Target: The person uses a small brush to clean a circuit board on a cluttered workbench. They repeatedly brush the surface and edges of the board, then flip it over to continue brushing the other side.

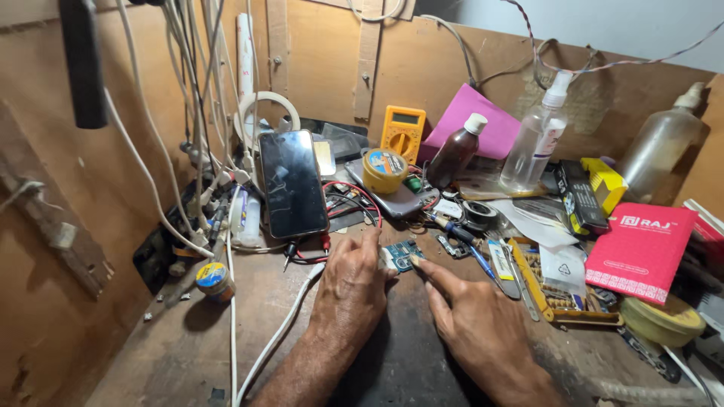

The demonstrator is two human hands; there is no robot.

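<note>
Two bare hands meet over a small blue-green circuit board [405,255] on a cluttered wooden table [188,354]. Left hand [351,290] pinches its edge; right hand [471,316] touches it with an extended forefinger, grip apart.

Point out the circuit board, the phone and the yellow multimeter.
Circuit board [405,255], head view, its blue face between the hands.
Phone [292,183], head view, middle of its dark screen.
Multimeter [402,134], head view, its dial.

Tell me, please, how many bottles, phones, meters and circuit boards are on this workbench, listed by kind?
Bottles: 3, namely the brown bottle, the clear spray bottle and the cloudy bottle
Phones: 1, the black phone
Meters: 1, the yellow multimeter
Circuit boards: 1, the small blue board between the left hand and right hand
Total: 6
</note>
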